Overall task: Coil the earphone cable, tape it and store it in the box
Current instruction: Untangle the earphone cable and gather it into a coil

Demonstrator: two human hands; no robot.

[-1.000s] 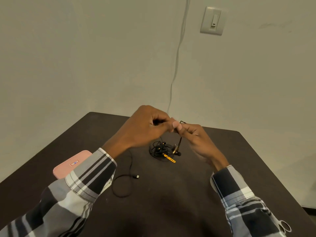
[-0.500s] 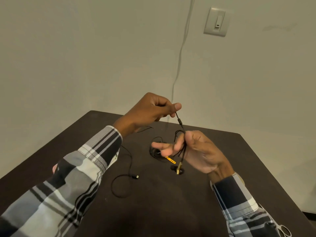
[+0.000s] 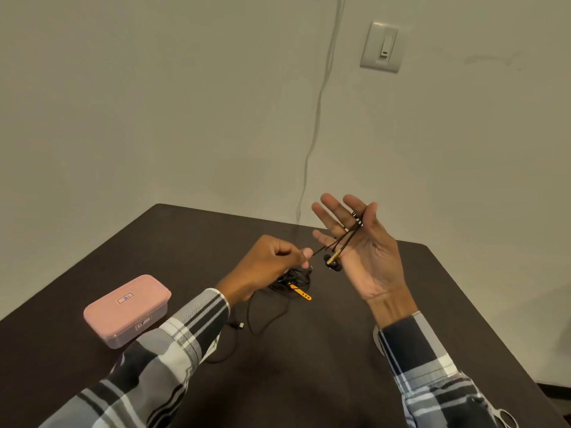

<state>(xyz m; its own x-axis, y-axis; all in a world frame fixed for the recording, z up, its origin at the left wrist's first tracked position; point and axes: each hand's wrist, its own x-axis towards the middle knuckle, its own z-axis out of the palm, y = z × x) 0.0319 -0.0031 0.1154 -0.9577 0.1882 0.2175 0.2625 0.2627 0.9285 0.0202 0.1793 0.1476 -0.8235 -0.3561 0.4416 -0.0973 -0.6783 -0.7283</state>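
Progress: coiling is barely begun. Only a few strands of the cable (image 3: 343, 239) lie across the right hand (image 3: 367, 251); most of it sits in a loose heap (image 3: 292, 281) on the table (image 3: 309, 381).
Done: one end of the cable is up on the right hand, with the earbuds (image 3: 333, 261) dangling just below the palm.
Left: wind the rest into a coil, tape it, open the box (image 3: 126, 310) and put the coil inside. I judge this under a quarter done.
Tape: none shows that I can name with certainty. An orange strap (image 3: 299, 291) lies in the heap; whether it belongs to the cable I cannot tell.
Box: pink, lid on, resting on the table well to the left of the heap, beside the left sleeve (image 3: 173, 350).
Cable end: a plug (image 3: 239, 325) lies on the table between the sleeve and the heap, with a slack loop trailing toward the near edge.
Left hand (image 3: 272, 264): raised over the heap, knuckles up, fingers curled; thumb and forefinger pinch the cable, which runs taut up to the right hand.
Right hand: lifted higher, palm toward the camera, fingers straight and spread, acting as a former. Strands cross from the thumb side toward the palm's lower edge; the thumb seems to press them, though a firm grip is not clear.
Scissors (image 3: 506, 418): at the lower right corner, by the right sleeve.
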